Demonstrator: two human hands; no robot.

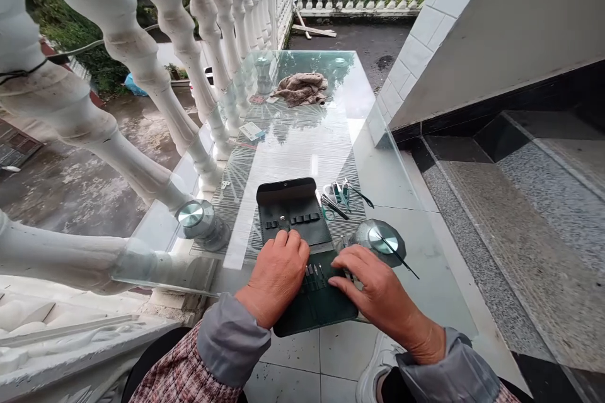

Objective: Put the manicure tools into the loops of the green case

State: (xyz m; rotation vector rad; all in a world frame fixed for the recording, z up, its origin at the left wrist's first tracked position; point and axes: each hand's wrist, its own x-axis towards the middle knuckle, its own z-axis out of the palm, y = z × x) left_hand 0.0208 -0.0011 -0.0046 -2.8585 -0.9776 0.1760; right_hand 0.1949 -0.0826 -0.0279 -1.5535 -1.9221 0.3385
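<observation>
A dark green manicure case (314, 313) lies unfolded near the front edge of the glass table, its lower panel holding several slim metal tools (314, 272) in slots. My left hand (282, 272) is curled over the left side of the case, gripping it, with its fingertips partly hidden. Over the right side of that panel is my right hand (375, 286), thumb and forefinger apart, close to the slotted tools. The upper part of the case (295, 227) shows bare elastic loops and a snap. Just beyond it lie nail clippers (337, 192), small scissors (328, 213) and black tweezers (334, 206).
A thin black stick (401, 253) lies above the right round table leg (392, 240). Farther along the glass table (378, 170) are a small box (252, 131) and a crumpled brown cloth (302, 88). White balusters (165, 69) line the left; stone steps (501, 201) rise at right.
</observation>
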